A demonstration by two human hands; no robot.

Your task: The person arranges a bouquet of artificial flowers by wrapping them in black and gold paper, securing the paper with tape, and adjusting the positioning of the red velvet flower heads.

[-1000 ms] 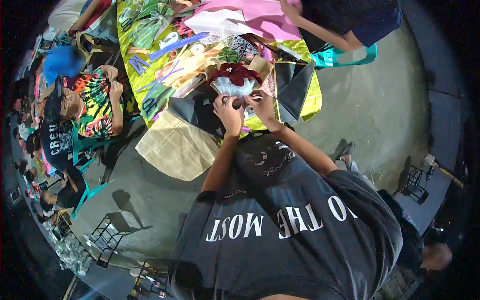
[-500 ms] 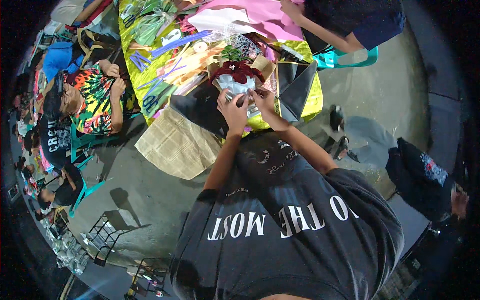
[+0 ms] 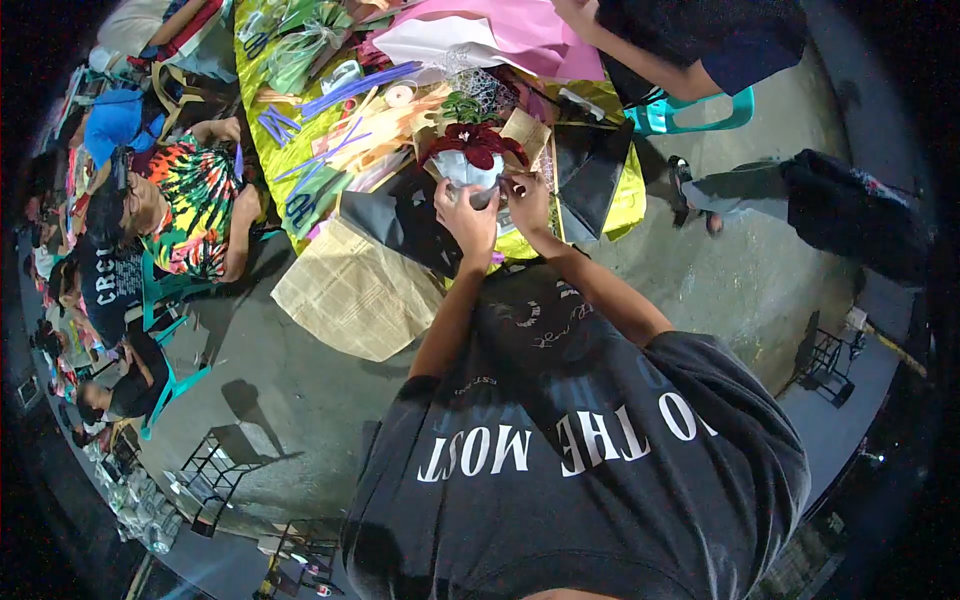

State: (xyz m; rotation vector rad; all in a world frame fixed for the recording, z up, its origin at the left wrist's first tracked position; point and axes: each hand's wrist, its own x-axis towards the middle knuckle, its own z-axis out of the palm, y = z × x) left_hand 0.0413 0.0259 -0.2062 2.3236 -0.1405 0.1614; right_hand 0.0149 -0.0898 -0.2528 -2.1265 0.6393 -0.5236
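At the table's near edge lies a bouquet with a dark red flower (image 3: 474, 145) and green leaves (image 3: 462, 106) above it. Pale bluish-white wrapping paper (image 3: 466, 171) surrounds its lower part. My left hand (image 3: 467, 222) is closed around the left and lower side of this wrapped part. Just to the right, my right hand (image 3: 529, 207) has its fingers pinched together beside the wrap; what is between them is too small to make out. Black wrapping paper (image 3: 398, 212) spreads under and left of the bouquet, and a folded black sheet (image 3: 594, 178) lies to the right.
Newsprint-patterned paper (image 3: 355, 293) hangs off the near edge. Scissors (image 3: 299, 208), purple strips (image 3: 345, 92), a tape roll (image 3: 400, 95) and pink paper (image 3: 545, 35) cover the yellow tablecloth (image 3: 628, 205). People sit at left; a person's arm (image 3: 650, 62) reaches in at far right.
My right hand has shifted slightly right, while my left hand stays on the bouquet. At right, a passer-by has moved farther up the picture. The seated person at left has lowered one hand.
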